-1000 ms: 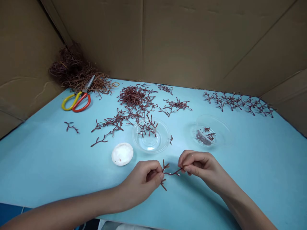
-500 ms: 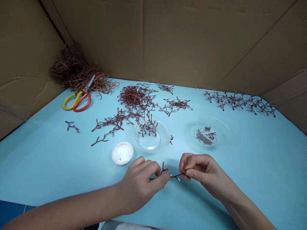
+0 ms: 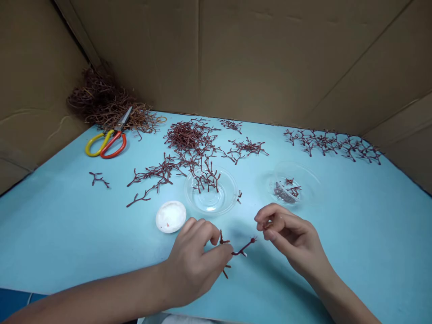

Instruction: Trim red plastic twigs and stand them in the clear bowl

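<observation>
My left hand (image 3: 199,258) pinches a brown branched twig (image 3: 245,246) between thumb and forefinger; one stem points right, with a white tip on a side shoot. To the right of that stem and apart from it, my right hand (image 3: 292,234) is closed on a small brown piece (image 3: 267,225) at its fingertips. A small white dish (image 3: 171,217) lies just behind my left hand. Behind it stands a clear round dish (image 3: 230,198) with branched twigs resting over its far left side. Tiny brown bits (image 3: 239,196) lie at its right rim.
A pile of twigs (image 3: 185,136) and smaller groups cover the table's back middle. More twigs (image 3: 324,141) lie back right, near a clear container (image 3: 273,191) holding small pieces. Scissors (image 3: 114,143) rest by a tangled heap (image 3: 101,101) at back left. Cardboard walls (image 3: 253,58) enclose the table.
My right hand has come away from the twig's end and moved up and right with the small piece. The twig's right end now shows, and its stem tilts upward.
</observation>
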The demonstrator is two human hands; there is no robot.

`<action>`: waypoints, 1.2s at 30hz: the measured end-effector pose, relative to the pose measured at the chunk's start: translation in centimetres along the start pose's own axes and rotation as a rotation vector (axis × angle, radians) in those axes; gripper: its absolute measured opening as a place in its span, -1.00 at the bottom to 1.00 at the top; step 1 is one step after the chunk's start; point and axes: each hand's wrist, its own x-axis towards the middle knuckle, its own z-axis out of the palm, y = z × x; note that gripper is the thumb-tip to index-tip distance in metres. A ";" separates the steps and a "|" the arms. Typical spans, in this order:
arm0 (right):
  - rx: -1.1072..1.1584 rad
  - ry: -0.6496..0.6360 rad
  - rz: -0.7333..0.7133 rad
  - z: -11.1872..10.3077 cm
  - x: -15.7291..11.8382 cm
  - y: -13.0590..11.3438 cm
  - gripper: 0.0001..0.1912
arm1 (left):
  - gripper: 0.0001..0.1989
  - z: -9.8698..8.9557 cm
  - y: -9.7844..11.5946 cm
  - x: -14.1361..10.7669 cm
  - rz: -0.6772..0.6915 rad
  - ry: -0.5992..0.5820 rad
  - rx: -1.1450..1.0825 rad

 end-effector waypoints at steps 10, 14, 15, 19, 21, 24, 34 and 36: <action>0.076 0.030 0.103 0.5 -0.6 0.8 -0.84 | -0.85 -0.2 -0.1 0.0 -0.192 -0.022 -0.176; 0.117 0.005 0.179 1.0 -0.6 0.3 -0.93 | -0.84 -0.3 0.0 0.2 -0.259 -0.004 -0.207; 0.146 0.004 0.195 1.2 -0.6 0.2 -0.93 | -0.84 -0.3 0.0 0.2 -0.265 -0.008 -0.213; 0.230 0.005 0.223 2.1 -0.8 0.1 -0.92 | -0.84 -0.3 0.0 0.3 -0.259 -0.021 -0.212; 0.236 0.011 0.212 2.3 -0.9 0.3 -0.91 | -0.84 -0.3 0.0 0.3 -0.254 -0.023 -0.208; 0.217 0.008 0.197 2.5 -1.1 0.5 -0.90 | -0.83 -0.3 0.0 0.3 -0.253 -0.024 -0.206; 0.139 -0.006 0.136 3.0 -1.2 0.3 -0.93 | -0.83 -0.2 -0.1 0.2 -0.263 -0.051 -0.234; 0.142 -0.014 0.132 3.0 -1.3 0.4 -0.93 | -0.83 -0.2 -0.1 0.2 -0.265 -0.058 -0.248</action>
